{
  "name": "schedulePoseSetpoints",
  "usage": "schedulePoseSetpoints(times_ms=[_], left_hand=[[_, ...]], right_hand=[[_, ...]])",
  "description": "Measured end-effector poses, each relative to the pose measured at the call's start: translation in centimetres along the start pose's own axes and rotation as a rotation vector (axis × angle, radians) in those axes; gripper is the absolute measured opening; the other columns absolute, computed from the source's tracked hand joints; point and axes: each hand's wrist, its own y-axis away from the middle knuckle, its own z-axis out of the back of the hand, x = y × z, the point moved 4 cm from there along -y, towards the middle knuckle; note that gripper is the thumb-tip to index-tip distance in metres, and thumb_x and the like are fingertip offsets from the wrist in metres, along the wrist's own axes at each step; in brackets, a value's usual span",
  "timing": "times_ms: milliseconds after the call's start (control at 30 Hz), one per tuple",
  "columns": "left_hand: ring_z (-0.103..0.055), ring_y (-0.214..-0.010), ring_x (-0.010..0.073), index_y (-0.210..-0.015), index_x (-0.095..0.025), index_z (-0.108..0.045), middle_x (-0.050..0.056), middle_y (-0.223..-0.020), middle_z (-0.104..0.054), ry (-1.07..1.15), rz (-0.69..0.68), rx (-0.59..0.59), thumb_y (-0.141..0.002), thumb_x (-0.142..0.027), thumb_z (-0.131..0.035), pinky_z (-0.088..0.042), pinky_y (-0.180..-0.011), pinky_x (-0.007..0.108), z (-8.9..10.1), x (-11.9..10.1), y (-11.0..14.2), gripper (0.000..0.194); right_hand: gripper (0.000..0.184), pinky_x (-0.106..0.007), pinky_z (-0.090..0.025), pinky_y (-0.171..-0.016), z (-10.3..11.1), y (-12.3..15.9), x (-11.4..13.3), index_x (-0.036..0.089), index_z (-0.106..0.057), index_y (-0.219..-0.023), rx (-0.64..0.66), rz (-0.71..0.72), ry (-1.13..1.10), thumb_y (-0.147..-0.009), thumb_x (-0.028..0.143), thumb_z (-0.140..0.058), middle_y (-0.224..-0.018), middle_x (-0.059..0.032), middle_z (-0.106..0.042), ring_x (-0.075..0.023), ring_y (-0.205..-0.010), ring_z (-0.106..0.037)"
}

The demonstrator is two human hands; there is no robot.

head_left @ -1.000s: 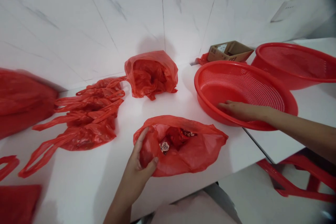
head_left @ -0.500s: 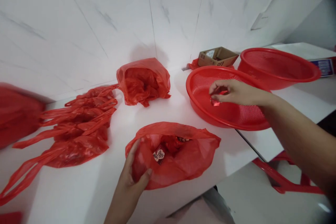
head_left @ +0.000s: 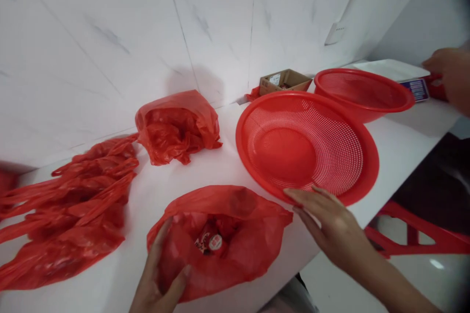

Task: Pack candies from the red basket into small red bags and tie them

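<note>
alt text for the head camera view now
A left hand holds open a red plastic bag with small packets inside; the right hand hovers between it and an empty red strainer basket.

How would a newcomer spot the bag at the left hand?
On the white table, find the nearer red colander. The bag sits left of it, toward the camera, at the left hand. Unlike the bunched bag by the wall, it gapes wide, showing a round pale label.
</note>
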Motion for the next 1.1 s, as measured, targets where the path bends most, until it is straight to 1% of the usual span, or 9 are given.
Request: schedulePoseSetpoints(times_ms=[133, 367, 500, 567, 667, 767, 833, 1000, 1100], left_hand=[[-0.020, -0.145, 0.0282, -0.144, -0.044, -0.033, -0.007, -0.156, -0.029, -0.016, 0.007, 0.005, -0.079, -0.049, -0.065, -0.018, -0.119, 0.047, -0.5, -0.5, -0.3, 0.072], [-0.030, -0.141, 0.0297, -0.136, -0.042, -0.047, -0.004, -0.150, -0.041, 0.039, 0.004, -0.106, -0.076, -0.051, -0.068, -0.022, -0.117, 0.048, 0.3, -0.7, 0.7, 0.064], [-0.046, -0.131, 0.0288, -0.140, -0.044, -0.039, 0.000, -0.142, -0.051, 0.227, 0.058, -0.163, -0.075, -0.050, -0.070, -0.042, -0.106, 0.043, 1.6, 0.2, 1.4, 0.073], [-0.054, -0.123, 0.0270, -0.143, -0.044, -0.035, 0.002, -0.136, -0.057, 0.290, 0.065, -0.179, -0.075, -0.048, -0.072, -0.052, -0.094, 0.036, 2.2, 0.8, 1.4, 0.077], [-0.060, -0.113, 0.0253, -0.141, -0.040, -0.040, 0.005, -0.129, -0.061, 0.361, 0.055, -0.144, -0.074, -0.042, -0.075, -0.057, -0.081, 0.030, 3.0, 2.3, 1.1, 0.076], [-0.065, -0.102, 0.0232, -0.120, -0.027, -0.063, 0.007, -0.116, -0.069, 0.366, 0.089, -0.014, -0.071, -0.037, -0.079, -0.057, -0.078, 0.028, 3.6, 4.1, 1.0, 0.053], [-0.067, -0.087, 0.0186, -0.097, -0.022, -0.072, 0.004, -0.096, -0.074, 0.364, 0.141, 0.022, -0.066, -0.035, -0.083, -0.056, -0.073, 0.023, 4.6, 4.6, 1.1, 0.036], [-0.063, -0.060, 0.0083, -0.079, -0.027, -0.071, -0.009, -0.072, -0.072, 0.561, 0.026, -0.331, -0.050, -0.031, -0.090, -0.056, -0.060, 0.014, 9.6, -0.4, 0.8, 0.035], [-0.059, -0.054, 0.0050, -0.074, -0.024, -0.070, -0.009, -0.064, -0.066, 0.643, -0.222, -0.279, -0.064, -0.022, -0.081, -0.055, -0.054, 0.010, 10.3, -6.5, -0.2, 0.015]], right_hand=[[0.064, -0.060, -0.048, -0.092, -1.5, 1.9, 1.9, 0.054, -0.026, -0.143, -0.027, -0.014, -0.039, -0.090, 0.024, -0.045, -0.120, 0.0079, -0.066, -0.0287, -0.102, -0.067], [0.031, -0.055, -0.037, -0.104, 0.6, -2.0, -1.4, 0.029, -0.059, -0.123, -0.171, -0.114, 0.004, -0.094, 0.025, -0.049, -0.119, -0.0027, -0.067, -0.0241, -0.107, -0.064], [0.024, -0.046, -0.041, -0.104, 0.7, -3.7, 1.1, 0.025, -0.064, -0.112, -0.294, -0.060, -0.184, -0.093, 0.023, -0.049, -0.123, -0.0066, -0.063, -0.0219, -0.117, -0.058], [0.027, -0.041, -0.046, -0.099, -0.4, -3.6, 3.1, 0.027, -0.061, -0.117, -0.144, -0.009, -0.279, -0.090, 0.027, -0.054, -0.130, -0.0080, -0.056, -0.0227, -0.122, -0.053], [0.053, -0.043, -0.049, -0.094, -3.0, -2.6, 3.8, 0.029, -0.048, -0.135, 0.259, -0.029, -0.252, -0.084, 0.034, -0.061, -0.138, -0.0104, -0.049, -0.0272, -0.122, -0.052], [0.050, -0.041, -0.053, -0.081, -4.6, -1.8, 1.4, 0.029, -0.048, -0.135, 0.612, -0.149, -0.220, -0.085, 0.027, -0.054, -0.115, -0.0091, -0.065, -0.0252, -0.098, -0.065], [0.041, -0.036, -0.053, -0.073, -4.1, -2.3, -0.2, 0.028, -0.055, -0.126, 0.693, -0.227, -0.289, -0.086, 0.024, -0.050, -0.094, -0.0052, -0.069, -0.0208, -0.080, -0.067], [0.030, -0.024, -0.048, -0.058, 1.6, -7.9, 0.6, 0.026, -0.057, -0.115, 0.233, -0.227, -0.691, -0.085, 0.029, -0.058, -0.083, -0.0015, -0.065, -0.0134, -0.069, -0.059], [0.025, -0.023, -0.046, -0.056, 4.3, -11.6, 3.0, 0.024, -0.060, -0.109, 0.148, -0.161, -0.743, -0.084, 0.021, -0.059, -0.069, 0.0016, -0.060, -0.0107, -0.061, -0.056]])
